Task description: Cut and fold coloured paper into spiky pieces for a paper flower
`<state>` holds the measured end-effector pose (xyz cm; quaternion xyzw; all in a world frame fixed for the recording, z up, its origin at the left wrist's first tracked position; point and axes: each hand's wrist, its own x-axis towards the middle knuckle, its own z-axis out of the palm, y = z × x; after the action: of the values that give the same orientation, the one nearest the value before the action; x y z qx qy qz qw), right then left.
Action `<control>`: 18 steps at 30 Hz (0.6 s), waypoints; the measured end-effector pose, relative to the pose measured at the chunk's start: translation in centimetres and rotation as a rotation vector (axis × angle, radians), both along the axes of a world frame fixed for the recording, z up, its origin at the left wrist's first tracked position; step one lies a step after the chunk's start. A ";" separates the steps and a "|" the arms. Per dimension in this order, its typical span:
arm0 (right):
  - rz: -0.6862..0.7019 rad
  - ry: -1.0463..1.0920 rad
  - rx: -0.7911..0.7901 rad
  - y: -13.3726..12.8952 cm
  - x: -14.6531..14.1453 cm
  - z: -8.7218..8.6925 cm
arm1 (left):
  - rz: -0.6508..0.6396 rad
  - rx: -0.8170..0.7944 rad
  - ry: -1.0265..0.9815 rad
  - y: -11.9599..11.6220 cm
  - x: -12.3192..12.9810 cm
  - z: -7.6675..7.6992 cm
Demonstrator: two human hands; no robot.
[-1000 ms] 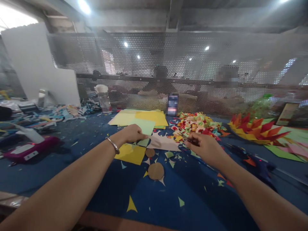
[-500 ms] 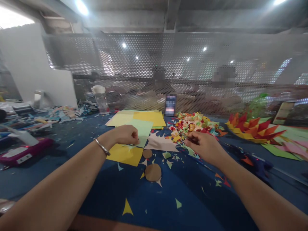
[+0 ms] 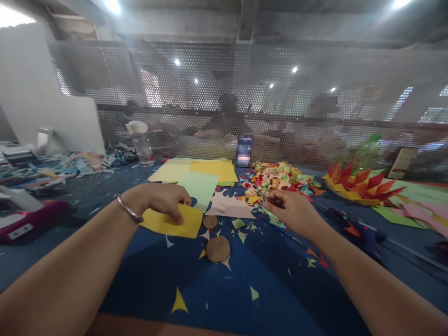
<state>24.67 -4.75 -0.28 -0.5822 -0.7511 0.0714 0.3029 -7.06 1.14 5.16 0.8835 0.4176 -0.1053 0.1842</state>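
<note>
My left hand (image 3: 163, 203), with a silver bangle at the wrist, grips a yellow paper sheet (image 3: 187, 223) by its far edge. Its thumb lies on top, while the other fingers curl at the edge and are partly hidden. Just beyond is a pale green sheet (image 3: 203, 186). My right hand (image 3: 292, 210) is closed around scissors (image 3: 262, 194), whose narrow metal tips point left; their handles are mostly hidden by the fingers. Two brown cardboard discs (image 3: 218, 249) lie between the hands, near a pale pink sheet (image 3: 233, 205) with a cut-out edge.
Small cut paper pieces (image 3: 280, 179) are heaped beyond my right hand. Right of it are a blue glue gun (image 3: 369, 240) and a red-orange-yellow paper flower (image 3: 360, 186). A phone (image 3: 244, 151) stands before the perforated screen (image 3: 196, 105). At left is a purple power strip (image 3: 31, 221).
My left hand has moved left and nearer, from the pale green sheet to the yellow sheet, and taken hold of it. My right hand stays nearly in place with the scissors. The view shifts slightly.
</note>
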 end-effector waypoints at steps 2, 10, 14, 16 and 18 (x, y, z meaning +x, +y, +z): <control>-0.008 0.003 -0.001 0.0 0.0 0.1 | -0.002 -0.020 -0.069 0.1 -0.5 0.6; 0.004 0.034 -0.027 0.4 0.3 -0.1 | 0.229 -0.114 -0.515 0.3 -1.5 1.0; 0.055 0.147 -0.074 0.0 -0.3 -0.1 | 0.279 -0.260 -0.679 -0.3 -0.1 0.3; 0.097 0.224 -0.094 -0.4 -0.9 0.1 | 0.247 -0.305 -0.756 -0.9 1.0 0.0; 0.134 0.295 -0.116 -0.9 -1.6 0.4 | 0.198 -0.386 -0.816 -1.6 2.1 -0.2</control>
<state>23.11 -5.66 0.11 -0.5305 -0.7302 0.2196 0.3704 -4.98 -0.47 4.97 0.7581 0.3658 0.1935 0.5039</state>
